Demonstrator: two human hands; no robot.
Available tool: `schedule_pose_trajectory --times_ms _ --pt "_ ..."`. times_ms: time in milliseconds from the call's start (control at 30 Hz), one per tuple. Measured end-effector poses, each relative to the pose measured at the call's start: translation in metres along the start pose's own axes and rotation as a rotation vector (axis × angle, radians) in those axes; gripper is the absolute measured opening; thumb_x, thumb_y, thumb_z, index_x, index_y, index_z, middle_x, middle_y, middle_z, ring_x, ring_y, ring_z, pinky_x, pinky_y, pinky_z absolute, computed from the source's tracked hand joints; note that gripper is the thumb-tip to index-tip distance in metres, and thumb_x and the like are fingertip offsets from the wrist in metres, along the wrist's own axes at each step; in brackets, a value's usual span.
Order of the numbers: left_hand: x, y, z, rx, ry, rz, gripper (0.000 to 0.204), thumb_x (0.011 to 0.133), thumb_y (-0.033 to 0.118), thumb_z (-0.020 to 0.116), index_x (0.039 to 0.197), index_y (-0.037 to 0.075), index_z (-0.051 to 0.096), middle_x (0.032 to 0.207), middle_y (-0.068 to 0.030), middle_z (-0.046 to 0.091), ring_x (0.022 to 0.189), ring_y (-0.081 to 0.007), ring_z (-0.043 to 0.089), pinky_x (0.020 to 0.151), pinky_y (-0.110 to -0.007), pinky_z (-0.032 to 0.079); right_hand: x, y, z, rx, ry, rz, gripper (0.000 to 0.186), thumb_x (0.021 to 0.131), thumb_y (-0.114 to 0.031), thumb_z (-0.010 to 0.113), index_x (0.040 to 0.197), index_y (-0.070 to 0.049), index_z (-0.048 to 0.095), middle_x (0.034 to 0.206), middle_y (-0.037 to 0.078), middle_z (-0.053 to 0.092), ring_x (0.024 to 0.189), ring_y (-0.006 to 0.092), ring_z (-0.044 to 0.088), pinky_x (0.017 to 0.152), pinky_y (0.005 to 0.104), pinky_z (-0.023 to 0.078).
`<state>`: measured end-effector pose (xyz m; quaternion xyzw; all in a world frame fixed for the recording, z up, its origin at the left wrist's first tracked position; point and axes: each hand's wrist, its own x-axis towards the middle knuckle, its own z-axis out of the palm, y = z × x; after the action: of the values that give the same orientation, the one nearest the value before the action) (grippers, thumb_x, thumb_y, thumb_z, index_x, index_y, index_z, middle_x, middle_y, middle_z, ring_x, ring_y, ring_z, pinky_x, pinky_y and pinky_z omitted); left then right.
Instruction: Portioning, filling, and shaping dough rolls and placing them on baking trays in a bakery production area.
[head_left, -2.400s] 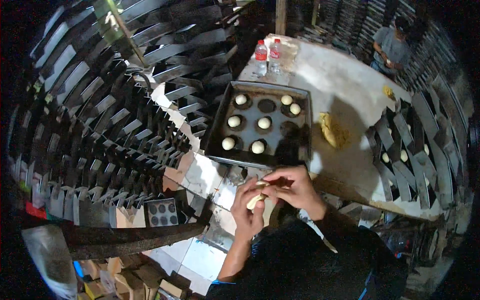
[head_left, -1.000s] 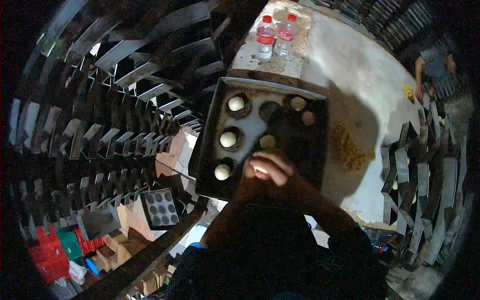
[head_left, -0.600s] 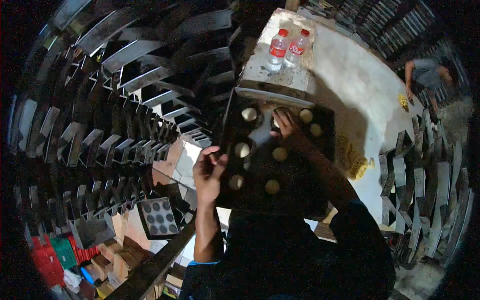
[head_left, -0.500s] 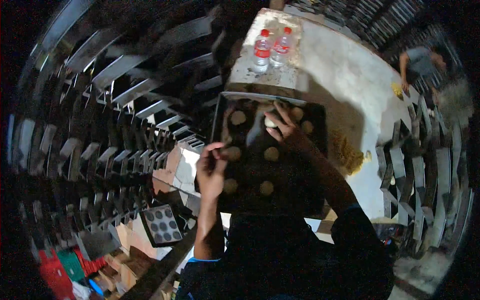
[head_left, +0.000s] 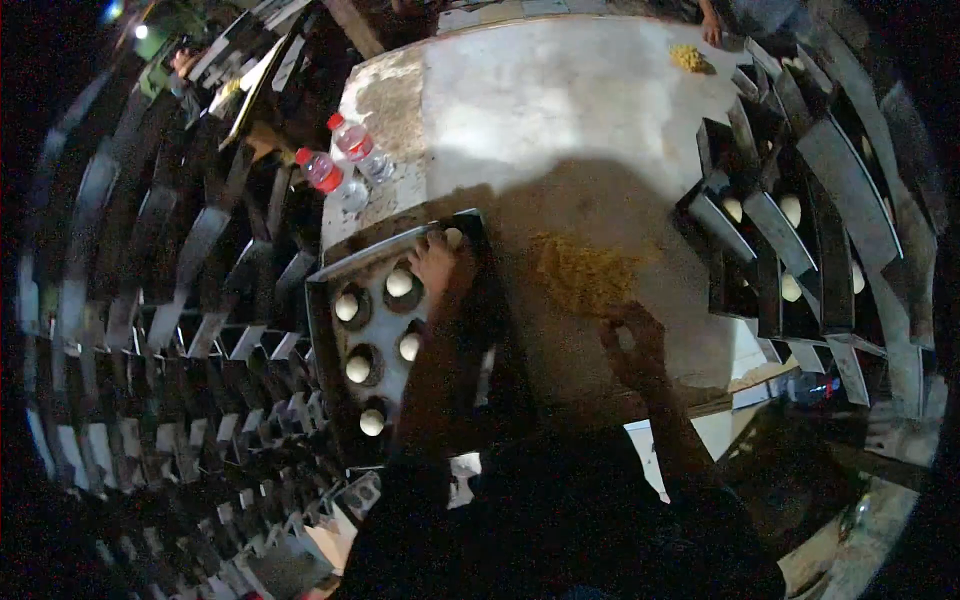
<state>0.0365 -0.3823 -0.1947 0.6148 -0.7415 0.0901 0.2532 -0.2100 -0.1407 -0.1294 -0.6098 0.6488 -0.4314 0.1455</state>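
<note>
A baker's left hand (head_left: 432, 262) rests spread on the far cups of a dark muffin tray (head_left: 330, 345) filled with dough balls (head_left: 358, 368) while the right hand (head_left: 632, 335), loosely curled, reaches the yellow crumb pile (head_left: 585, 272) on the table (head_left: 560, 110), probably to pinch up topping next.

A single view is given, taken from a head-worn fisheye camera and aimed steeply down over the person's own chest and forearms. The desk (head_left: 560, 110) is seen from above at close range, its far end toward the top; stacked racks (head_left: 150, 330) are bent along the left rim, and more trays (head_left: 800, 250) curve along the right
</note>
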Motion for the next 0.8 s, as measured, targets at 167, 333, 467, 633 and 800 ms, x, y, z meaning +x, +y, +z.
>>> schedule_pose_trajectory --times_ms 167,333,467,633,800 --pt "-0.057 0.09 -0.05 -1.64 -0.207 -0.179 0.031 0.098 0.013 0.034 0.125 0.001 0.044 0.107 -0.0103 0.056 0.095 -0.0175 0.055 0.086 -0.028 0.043 0.025 0.003 -0.008 0.336 -0.249 0.337 0.026 0.086 -0.02 0.063 0.107 -0.004 0.062 0.091 0.01 0.064 0.081 0.0229 0.064 0.07 0.0362 0.052" --pt "-0.078 0.169 -0.203 -0.782 -0.072 0.019 0.044 0.089 0.03 0.06 0.121 0.001 0.051 0.093 -0.0077 0.058 0.082 -0.019 0.058 0.074 -0.031 0.049 0.035 -0.047 -0.027 0.769 -0.273 0.48 0.046 0.085 -0.032 0.065 0.116 0.0 0.057 0.108 0.01 0.062 0.099 0.0195 0.06 0.085 0.0342 0.049" --pt "-0.108 0.147 -0.25 -1.375 -0.363 -0.278 0.04 0.091 0.019 0.058 0.126 0.001 0.051 0.102 -0.0087 0.058 0.095 -0.0158 0.054 0.085 -0.028 0.043 0.027 -0.075 -0.025 0.588 -0.296 -0.473 0.05 0.08 -0.015 0.064 0.126 0.0 0.05 0.133 0.018 0.045 0.122 0.0276 0.046 0.103 0.0381 0.035" --pt "-0.175 0.123 -0.293 -0.954 0.092 -0.145 0.033 0.09 0.013 0.056 0.119 -0.002 0.057 0.092 -0.0093 0.055 0.088 -0.0175 0.051 0.076 -0.029 0.041 -0.029 -0.167 -0.025 0.83 -0.307 -0.126 0.038 0.09 -0.013 0.055 0.125 0.0 0.05 0.117 0.014 0.059 0.109 0.0184 0.056 0.094 0.0295 0.041" --pt "-0.241 0.089 -0.314 -1.436 -0.101 -0.29 0.046 0.095 0.032 0.043 0.124 -0.005 0.049 0.126 -0.0189 0.044 0.108 -0.0214 0.046 0.088 -0.031 0.039 -0.114 -0.185 0.059 0.782 0.016 -0.229 0.022 0.089 -0.013 0.057 0.105 0.0 0.061 0.085 0.011 0.066 0.077 0.0139 0.062 0.069 0.0276 0.05"
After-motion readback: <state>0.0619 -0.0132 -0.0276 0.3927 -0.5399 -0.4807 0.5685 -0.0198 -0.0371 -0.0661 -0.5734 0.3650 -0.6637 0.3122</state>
